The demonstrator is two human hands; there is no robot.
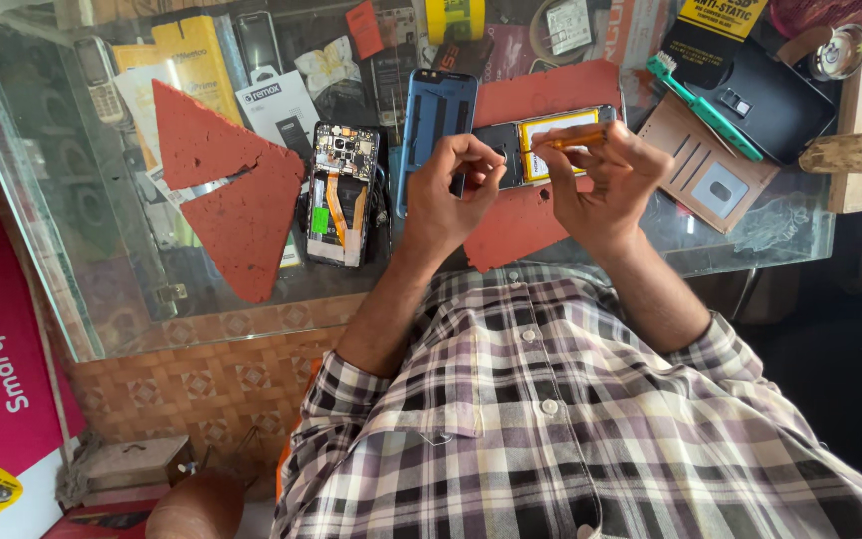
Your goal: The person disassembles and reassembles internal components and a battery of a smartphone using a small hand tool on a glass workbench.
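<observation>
Seen from above, a person in a plaid checked shirt reaches both forearms forward over a glass-topped counter. The left hand has its fingers curled inward, the thumb and fingertips pinched together at the near end of an opened dark smartphone with a yellow-edged white battery showing. The right hand is closed around a slim orange-handled tool, held between thumb and forefinger, with the shaft lying across the battery and pointing toward the left hand. The phone lies flat just beyond both sets of fingers, resting on a red rubber mat. To the left of the hands sits a second opened phone with exposed circuit board and orange ribbon cables, beside a torn triangular piece of red mat. A blue phone back cover lies just past the left hand. Farther right are a brown leather wallet-style case and a green toothbrush.
</observation>
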